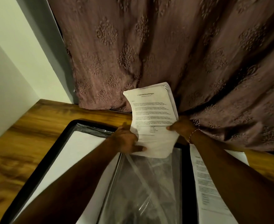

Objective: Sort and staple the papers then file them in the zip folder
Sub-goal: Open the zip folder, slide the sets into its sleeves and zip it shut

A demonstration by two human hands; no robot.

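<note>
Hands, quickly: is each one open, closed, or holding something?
Left hand: grips the printed papers, lower left.
Right hand: pinches the same papers, right edge.

A big curtain [165,46] hangs in front of you. It is a dusty pink-brown colour and has leafy shapes stitched all over it. It falls in soft folds, and its bottom edge comes down to the back of the table [28,135]. The table is made of wood, golden brown with darker streaks, and its top looks smooth. To your left is a plain pale wall [20,54] that meets the table's left side. A corner in the wall makes one straight line. The light is dim and warm, and the curtain's folds hold dark shadows.
</note>
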